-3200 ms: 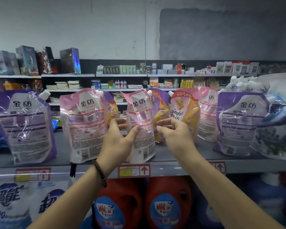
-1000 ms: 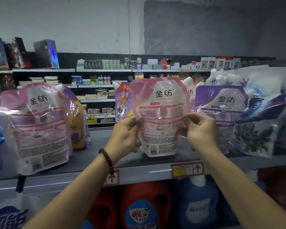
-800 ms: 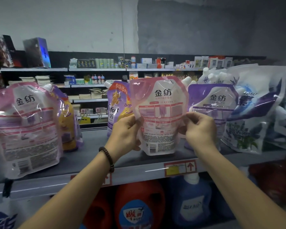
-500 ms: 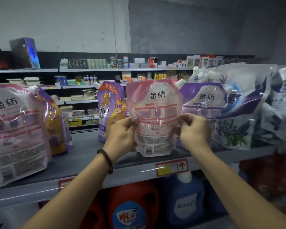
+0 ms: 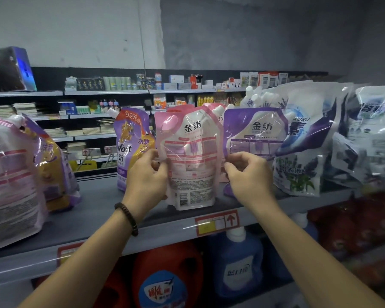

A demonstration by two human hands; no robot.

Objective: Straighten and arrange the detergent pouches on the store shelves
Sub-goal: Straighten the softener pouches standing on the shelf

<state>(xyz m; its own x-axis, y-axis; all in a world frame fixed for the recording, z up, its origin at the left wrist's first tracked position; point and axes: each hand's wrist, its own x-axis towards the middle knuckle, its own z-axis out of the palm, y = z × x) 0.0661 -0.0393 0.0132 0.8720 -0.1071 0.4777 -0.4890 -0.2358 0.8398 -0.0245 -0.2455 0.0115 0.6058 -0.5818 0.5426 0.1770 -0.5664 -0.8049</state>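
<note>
Pouch point(image 5: 190, 161), pink and upright at shelf point(image 5: 93, 210) front, left hand point(image 5: 146, 174) pinching its left edge, right hand point(image 5: 247, 172) its right

- The pink-and-white plastic spouted pouch point(image 5: 190, 161) stands upright on the grey metal shelf point(image 5: 98, 210), barcode side facing the camera.
- The left hand point(image 5: 146, 176) pinches the pouch's left edge, and the right hand point(image 5: 247, 174) pinches its right edge.
- A dark beaded bracelet point(image 5: 127, 215) sits on the left wrist.
- A purple-and-yellow spouted pouch point(image 5: 131, 141) stands just to the left, and a purple-and-white spouted pouch point(image 5: 256, 132) just to the right.
- A red plastic jug point(image 5: 169, 274) and a blue plastic bottle point(image 5: 238, 267) stand on the level below.
</note>
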